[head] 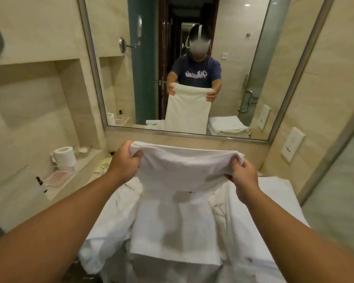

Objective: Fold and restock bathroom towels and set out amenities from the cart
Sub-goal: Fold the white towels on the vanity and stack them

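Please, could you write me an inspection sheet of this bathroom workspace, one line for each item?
Surface: counter almost hidden under loose white towels; marble ledge at the left.
Job's things: white towel held up by its top edge, its lower part hanging onto the pile; folded towels at the right.
Clutter: toilet roll, clear tray and small dark bottle on the ledge.
Grippers: left hand and right hand each grip a top corner of the towel.
Cables: nothing seen.
Surroundings: mirror ahead, wall socket at the right.
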